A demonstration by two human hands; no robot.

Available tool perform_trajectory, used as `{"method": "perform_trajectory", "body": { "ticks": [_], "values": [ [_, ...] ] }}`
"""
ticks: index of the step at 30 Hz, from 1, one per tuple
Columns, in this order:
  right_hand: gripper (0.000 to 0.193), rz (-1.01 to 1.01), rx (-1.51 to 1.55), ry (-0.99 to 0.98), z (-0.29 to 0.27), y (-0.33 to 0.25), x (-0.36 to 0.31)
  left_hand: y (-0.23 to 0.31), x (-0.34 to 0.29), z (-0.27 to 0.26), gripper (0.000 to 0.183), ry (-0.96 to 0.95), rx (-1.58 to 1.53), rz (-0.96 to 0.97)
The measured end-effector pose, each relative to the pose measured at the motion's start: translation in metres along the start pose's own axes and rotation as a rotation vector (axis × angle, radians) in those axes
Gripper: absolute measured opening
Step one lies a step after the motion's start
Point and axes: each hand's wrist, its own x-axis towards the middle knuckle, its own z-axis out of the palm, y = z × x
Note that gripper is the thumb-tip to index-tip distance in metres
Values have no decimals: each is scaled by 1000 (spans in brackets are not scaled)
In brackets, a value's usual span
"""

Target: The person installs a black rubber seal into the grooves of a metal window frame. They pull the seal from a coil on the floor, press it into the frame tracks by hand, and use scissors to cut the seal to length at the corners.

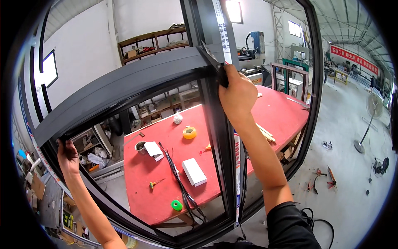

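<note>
Frame: dark grey window frame point(308, 103) stands upright just ahead, clock read on the whole view; its bars sweep from 9 through 12 to 3 o'clock, fisheye-bent.
Crossbar: broad grey crossbar point(137, 79) runs from 9 o'clock up toward 12, meeting the post point(215, 124).
Right hand: right hand point(238, 93) at about 1 o'clock, fist closed round the dark handle of a knife-like tool point(212, 59); the blade points toward 11, lying at the joint of crossbar and post.
Left hand: left hand point(69, 159) between 8 and 9, fingers raised to the underside of the crossbar's far end; dark there, cannot tell whether anything is pinched.
Joint, done: crossbar and post look already fitted together; black lining shows along the crossbar's lower edge.
Joint, left: with the blade at that corner, work there seems unfinished. Printed film point(223, 31) is still on the post near 12; depth of fixing cannot be judged.
Red table: red table point(134, 174) beyond the bars, bearing a tape roll point(189, 133) near centre, white box point(194, 172) at 6, black strips point(180, 182) just beside it, green spool point(177, 205) toward 7.
Floor: standing fan point(375, 106) at 3; hand tools point(331, 176) near 4.
</note>
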Motion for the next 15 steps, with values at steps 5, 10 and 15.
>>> {"method": "perform_trajectory", "body": {
  "ticks": [5,10,15],
  "values": [
    [18,-12,14,91,4,-2,2,2,5,-6,19,-17,-5,-3],
    [19,159,236,31,1,0,3,1,4,-9,20,-28,8,10],
    [17,200,261,-13,-1,1,5,4,12,-22,21,-54,-9,-19]
  ]
}}
